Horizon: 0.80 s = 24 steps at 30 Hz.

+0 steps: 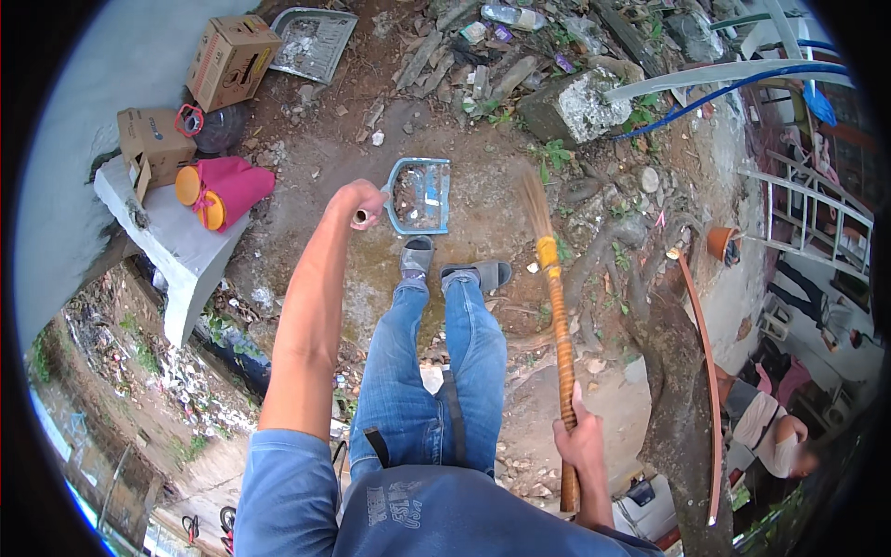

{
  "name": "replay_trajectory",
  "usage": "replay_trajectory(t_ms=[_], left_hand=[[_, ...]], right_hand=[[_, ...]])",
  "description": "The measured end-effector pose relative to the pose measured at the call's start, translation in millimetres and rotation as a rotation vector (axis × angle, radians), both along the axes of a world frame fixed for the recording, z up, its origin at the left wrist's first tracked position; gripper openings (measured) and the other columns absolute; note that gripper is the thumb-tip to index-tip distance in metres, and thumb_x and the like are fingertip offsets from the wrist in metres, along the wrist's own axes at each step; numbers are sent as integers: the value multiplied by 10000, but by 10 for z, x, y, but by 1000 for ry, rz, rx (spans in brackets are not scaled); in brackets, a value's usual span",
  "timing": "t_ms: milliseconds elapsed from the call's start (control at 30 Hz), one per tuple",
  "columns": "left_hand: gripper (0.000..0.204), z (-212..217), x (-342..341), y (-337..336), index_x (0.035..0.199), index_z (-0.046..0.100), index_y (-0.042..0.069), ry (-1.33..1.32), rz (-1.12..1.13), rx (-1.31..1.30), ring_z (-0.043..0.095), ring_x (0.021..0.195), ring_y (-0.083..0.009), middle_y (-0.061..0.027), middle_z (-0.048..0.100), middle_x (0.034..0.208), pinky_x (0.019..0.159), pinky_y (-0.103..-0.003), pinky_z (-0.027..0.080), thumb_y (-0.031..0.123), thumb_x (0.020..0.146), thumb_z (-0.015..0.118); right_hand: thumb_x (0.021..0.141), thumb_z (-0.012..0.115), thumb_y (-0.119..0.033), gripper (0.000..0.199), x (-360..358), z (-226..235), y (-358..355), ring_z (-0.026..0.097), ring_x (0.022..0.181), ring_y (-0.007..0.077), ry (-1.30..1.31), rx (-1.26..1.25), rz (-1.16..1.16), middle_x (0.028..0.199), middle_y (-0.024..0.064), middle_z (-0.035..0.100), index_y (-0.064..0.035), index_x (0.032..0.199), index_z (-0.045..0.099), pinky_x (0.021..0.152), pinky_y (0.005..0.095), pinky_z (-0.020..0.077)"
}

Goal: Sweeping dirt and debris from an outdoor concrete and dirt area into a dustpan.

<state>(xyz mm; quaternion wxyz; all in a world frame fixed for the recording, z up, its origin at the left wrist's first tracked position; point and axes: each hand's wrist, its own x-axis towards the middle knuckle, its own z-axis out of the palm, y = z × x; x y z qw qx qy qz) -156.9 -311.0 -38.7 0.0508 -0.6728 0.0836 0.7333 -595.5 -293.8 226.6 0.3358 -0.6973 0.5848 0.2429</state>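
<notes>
My left hand [361,201] is closed around the upright handle of a dustpan, and the handle's round end shows between my fingers. The blue-rimmed dustpan [447,197] lies on the dirt just ahead of my sandals, with dirt and scraps of litter inside. On the other side, my right hand [581,440] is wrapped round the long handle of a broom [560,327], thumb pointing along it. Yellow binding joins the handle to the bristles, which point away from me over the ground, right of the dustpan and apart from it.
At far left a concrete ledge [153,218] holds a cardboard box [153,144] and a pink bag [237,190]. Another box [232,63] and a grey dustpan [316,42] are beyond. Rubble, a concrete block [580,107] and roots [594,278] lie right. A person [766,432] is at far right.
</notes>
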Motion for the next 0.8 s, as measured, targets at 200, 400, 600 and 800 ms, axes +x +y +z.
replay_trajectory(t_ms=[200,400,600,800], left_hand=[[92,22,183,374,780,534,-24,4,322,121,459,400,-125,-82,509,563,334,-242,359,56,740,509],[118,-109,167,436,822,501,-36,1,465,198,445,392,-96,-59,490,563,329,-207,369,71,773,486],[115,-208,235,362,729,471,4,73,362,169,427,375,-83,-30,472,538,336,-207,380,99,793,456],[109,-179,232,413,736,479,-2,54,377,151,444,389,-92,-36,476,540,337,-210,378,91,790,457]], right_hand=[[685,509,-128,677,205,-512,-207,565,643,405,155,6,119,658,259,559,15,1295,253,644,429,468],[705,515,-168,691,474,-699,-118,551,779,427,124,157,176,789,263,578,-19,1314,224,786,433,437],[706,530,-179,705,559,-387,95,550,783,425,117,323,273,794,247,585,-57,1326,216,815,429,426],[699,555,-194,677,379,18,164,554,733,408,58,377,235,749,240,582,-55,1303,283,765,417,436]])
